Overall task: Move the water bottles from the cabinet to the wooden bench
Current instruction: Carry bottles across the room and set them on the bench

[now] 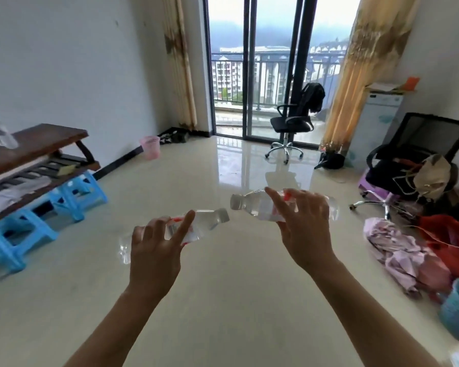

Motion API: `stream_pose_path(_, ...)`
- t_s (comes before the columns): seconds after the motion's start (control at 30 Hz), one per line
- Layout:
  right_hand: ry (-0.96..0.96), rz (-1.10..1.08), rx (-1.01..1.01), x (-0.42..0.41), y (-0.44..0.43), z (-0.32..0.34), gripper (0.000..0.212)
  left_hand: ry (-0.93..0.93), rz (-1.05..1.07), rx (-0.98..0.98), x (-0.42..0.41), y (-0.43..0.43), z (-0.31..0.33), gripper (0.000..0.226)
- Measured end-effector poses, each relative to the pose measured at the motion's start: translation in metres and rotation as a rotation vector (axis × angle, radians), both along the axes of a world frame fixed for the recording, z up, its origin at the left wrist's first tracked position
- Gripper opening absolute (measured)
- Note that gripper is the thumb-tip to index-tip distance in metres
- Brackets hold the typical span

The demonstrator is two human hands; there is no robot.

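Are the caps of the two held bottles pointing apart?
No: the left bottle in the left hand points right, the right bottle in the right hand points left, so their caps nearly meet.

Both arms stretch forward (index fingers straightened), the left hand and right hand each gripping a bottle.

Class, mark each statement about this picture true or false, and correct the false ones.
1. The left hand grips the left bottle; the right hand grips the right bottle. True.
2. Both bottles stand upright. False: both lie roughly sideways, caps towards each other.
3. The wooden bench is on the person's right. False: it is on the left.
4. Blue stools stand beneath the bench. True.
5. The pink bin sits on the bench. False: it stands on the floor by the wall.
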State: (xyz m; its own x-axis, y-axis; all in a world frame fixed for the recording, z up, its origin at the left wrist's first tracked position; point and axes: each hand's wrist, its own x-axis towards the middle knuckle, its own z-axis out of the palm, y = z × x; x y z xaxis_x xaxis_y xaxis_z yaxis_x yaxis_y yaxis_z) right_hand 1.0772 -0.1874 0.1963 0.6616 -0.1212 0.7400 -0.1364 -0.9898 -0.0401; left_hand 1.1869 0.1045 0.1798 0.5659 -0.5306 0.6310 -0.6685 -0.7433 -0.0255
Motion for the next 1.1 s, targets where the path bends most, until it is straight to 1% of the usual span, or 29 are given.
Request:
stream_pose_path(0.07, 0.02, 0.059, 0.022, 0.08, -0.011, -0.005, 0.081, 0.059, 0.107, 0.046, 0.058, -0.003, 0.012, 0.087)
stream_pose_path(0.1, 0.058, 0.084, 0.037, 0.114, -0.01, -0.004, 0.083, 0.064, 0.147, 0.054, 0.082, -0.002, 0.021, 0.089)
stream_pose_path(0.27, 0.094, 0.239, 0.008, 0.264, 0.0, -0.003, 0.088, 0.053, 0.297, 0.05, 0.181, 0.02, 0.038, 0.092)
stream_pose_path(0.33, 0.106, 0.319, 0.017, 0.316, 0.017, -0.002, 0.088, 0.071, 0.38, 0.021, 0.212, 0.043, 0.034, 0.087)
stream_pose_path(0.47, 0.144, 0.473, 0.014, 0.416, 0.068, -0.01, 0.088, 0.061, 0.499, -0.024, 0.265, 0.097, 0.019, 0.059)
stream_pose_path(0.57, 0.16, 0.569, 0.005, 0.502, 0.125, -0.021, 0.086, 0.081, 0.612, -0.066, 0.326, 0.149, 0.004, 0.057)
stream_pose_path(0.73, 0.184, 0.631, 0.029, 0.622, 0.209, -0.025, 0.091, 0.103, 0.691, -0.099, 0.428, 0.223, -0.004, 0.057)
stream_pose_path(0.8, 0.162, 0.667, 0.015, 0.669, 0.234, -0.022, 0.093, 0.109, 0.687, -0.071, 0.473, 0.249, 0.001, 0.056)
stream_pose_path(0.87, 0.151, 0.664, 0.007, 0.701, 0.249, -0.015, 0.092, 0.063, 0.686, -0.058, 0.511, 0.265, 0.012, 0.054)
stream_pose_path(0.9, 0.164, 0.661, 0.008, 0.729, 0.26, -0.012, 0.09, 0.058, 0.684, -0.062, 0.541, 0.276, 0.015, 0.054)
stream_pose_path(1.0, 0.151, 0.636, 0.031, 0.785, 0.274, -0.014, 0.086, 0.076, 0.674, -0.11, 0.598, 0.287, 0.013, 0.066)
stream_pose_path(1.1, 0.168, 0.643, 0.053, 0.855, 0.285, -0.025, 0.083, 0.147, 0.64, -0.117, 0.665, 0.299, -0.002, 0.076)
